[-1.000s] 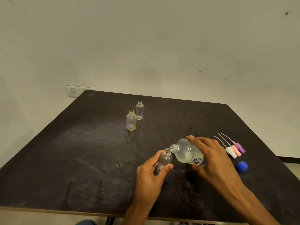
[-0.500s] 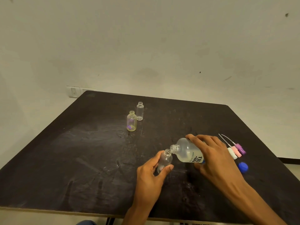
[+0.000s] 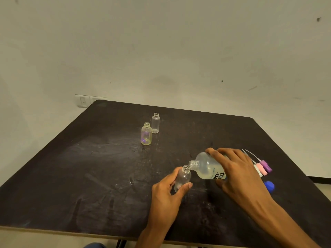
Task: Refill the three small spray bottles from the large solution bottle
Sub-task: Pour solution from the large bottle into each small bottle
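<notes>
A scuffed black table (image 3: 89, 167) stands against a plain pale wall (image 3: 161, 51).

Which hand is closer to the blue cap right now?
Right. The right hand, gripping the large solution bottle, sits just left of the blue cap. The left hand, holding a small spray bottle, is farther left.

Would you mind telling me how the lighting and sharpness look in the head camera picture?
Head view: dim, yellowish light; dull sheen on the scuffed table; the table edges splay from wide-angle distortion; the large bottle and small bottle read sharp enough, though clear plastic hides the liquid level.
</notes>
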